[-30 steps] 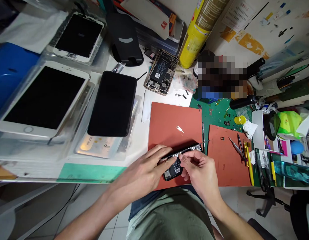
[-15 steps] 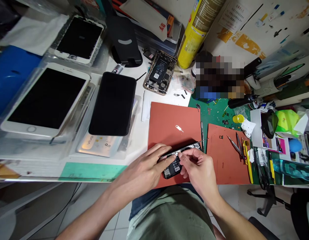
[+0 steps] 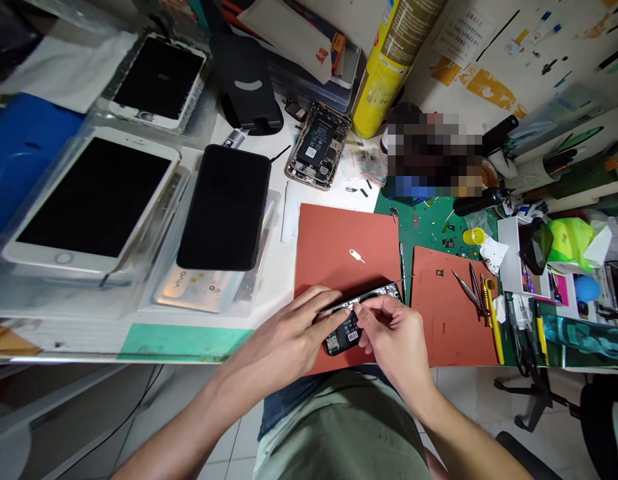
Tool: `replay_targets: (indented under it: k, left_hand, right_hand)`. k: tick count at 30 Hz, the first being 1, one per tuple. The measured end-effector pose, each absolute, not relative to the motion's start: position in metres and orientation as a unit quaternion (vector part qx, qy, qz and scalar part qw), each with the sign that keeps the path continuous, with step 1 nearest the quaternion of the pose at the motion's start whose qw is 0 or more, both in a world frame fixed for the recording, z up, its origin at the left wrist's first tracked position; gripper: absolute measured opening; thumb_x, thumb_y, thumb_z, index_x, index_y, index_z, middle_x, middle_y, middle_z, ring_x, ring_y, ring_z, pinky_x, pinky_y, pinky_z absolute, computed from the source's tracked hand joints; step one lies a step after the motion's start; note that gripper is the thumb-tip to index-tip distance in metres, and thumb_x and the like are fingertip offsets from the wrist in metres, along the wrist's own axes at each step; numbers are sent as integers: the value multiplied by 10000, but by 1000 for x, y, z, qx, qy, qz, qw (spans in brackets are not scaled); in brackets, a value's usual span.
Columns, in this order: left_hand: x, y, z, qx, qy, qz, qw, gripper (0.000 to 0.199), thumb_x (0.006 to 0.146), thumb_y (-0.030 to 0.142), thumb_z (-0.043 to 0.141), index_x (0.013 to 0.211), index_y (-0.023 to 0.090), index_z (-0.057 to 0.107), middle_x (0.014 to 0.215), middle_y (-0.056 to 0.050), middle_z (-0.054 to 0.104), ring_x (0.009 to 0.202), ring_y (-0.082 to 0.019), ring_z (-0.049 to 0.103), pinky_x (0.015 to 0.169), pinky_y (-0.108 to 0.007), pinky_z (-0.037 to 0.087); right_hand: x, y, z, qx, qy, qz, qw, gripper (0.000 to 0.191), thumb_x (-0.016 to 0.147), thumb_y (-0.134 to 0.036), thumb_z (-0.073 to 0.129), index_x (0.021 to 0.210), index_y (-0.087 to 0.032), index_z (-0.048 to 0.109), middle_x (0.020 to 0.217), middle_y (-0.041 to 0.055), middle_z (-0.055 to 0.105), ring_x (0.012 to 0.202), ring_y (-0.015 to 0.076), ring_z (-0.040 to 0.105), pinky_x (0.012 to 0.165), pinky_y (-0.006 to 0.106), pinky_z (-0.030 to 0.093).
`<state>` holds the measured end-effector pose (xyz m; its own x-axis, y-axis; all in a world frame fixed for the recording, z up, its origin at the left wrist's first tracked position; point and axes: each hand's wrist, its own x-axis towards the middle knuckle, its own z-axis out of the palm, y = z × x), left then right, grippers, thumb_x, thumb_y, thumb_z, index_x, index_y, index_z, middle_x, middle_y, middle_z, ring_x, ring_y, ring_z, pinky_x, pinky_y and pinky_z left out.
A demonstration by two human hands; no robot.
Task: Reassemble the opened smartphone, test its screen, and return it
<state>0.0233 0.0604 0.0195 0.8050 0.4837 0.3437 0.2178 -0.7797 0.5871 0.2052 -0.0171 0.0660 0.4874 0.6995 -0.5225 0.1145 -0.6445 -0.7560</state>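
Note:
An opened smartphone [image 3: 347, 333], its dark battery and inner parts showing, lies tilted on the red-brown mat [image 3: 333, 233] near the table's front edge. My left hand [image 3: 293, 337] holds the phone's left end, with fingers over its far edge and the index finger reaching across its inside. Pinched together over the phone's middle are the thumb and finger of my right hand [image 3: 396, 330]; what they hold, if anything, is hidden. A thin dark sliver [image 3: 407, 278] sticks out past the phone's far right corner. Beyond the phone lies a SIM eject pin [image 3: 357, 256].
To the left rest a black phone [image 3: 223, 207] and a white phone [image 3: 96, 193] on plastic sleeves. Another opened phone [image 3: 319, 145] lies behind the mat. Tweezers [image 3: 466, 287] and a yellow screwdriver [image 3: 493, 320] lie on the second mat [image 3: 433, 333]. A yellow can [image 3: 381, 93] stands behind.
The view has shifted slightly. Both hands stay at the phone in nearly the same pose; the dark strip along its far edge shows less than before.

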Motion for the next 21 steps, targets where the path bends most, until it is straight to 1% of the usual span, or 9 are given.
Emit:
replay_targets:
  k: [4, 7, 9, 14, 21]
  left_hand:
    - [23, 61, 18, 913, 191, 245, 265, 599, 886, -125, 453, 1349, 144, 721, 1314, -148, 688, 1259, -267, 647, 1013, -414, 641]
    - [22, 61, 17, 915, 191, 250, 252, 580, 912, -113, 453, 1348, 156, 725, 1313, -141, 686, 1254, -257, 650, 1017, -403, 639]
    - [22, 61, 16, 917, 193, 250, 242, 562, 924, -107, 458, 1342, 153, 729, 1325, -145, 682, 1265, -261, 646, 1028, -408, 636]
    - [19, 61, 16, 924, 190, 233, 234, 583, 927, -109, 449, 1378, 145, 716, 1357, -154, 678, 1317, -268, 631, 1068, -418, 629]
    - [18, 61, 17, 924, 197, 220, 242, 590, 957, -97, 447, 1405, 190, 702, 1360, -134, 685, 1318, -249, 646, 1062, -404, 636]
  right_hand:
    - [208, -27, 71, -780, -244, 436, 378, 377, 891, -569, 782, 810, -202, 752, 553, -5, 659, 468, 142, 597, 478, 238, 502]
    - [219, -37, 75, -776, -200, 409, 436, 381, 853, -565, 852, 897, -196, 769, 624, -8, 685, 505, 148, 642, 481, 238, 544]
    - [227, -39, 75, -780, -180, 384, 460, 401, 813, -562, 891, 903, -192, 764, 675, -1, 703, 531, 158, 675, 492, 250, 577]
    - [231, -28, 67, -797, -165, 369, 450, 470, 762, -627, 884, 829, -187, 734, 676, 21, 719, 519, 183, 700, 487, 286, 624]
    - [224, -19, 62, -820, -158, 334, 437, 464, 778, -648, 834, 804, -203, 706, 641, 18, 711, 478, 191, 699, 456, 289, 621]
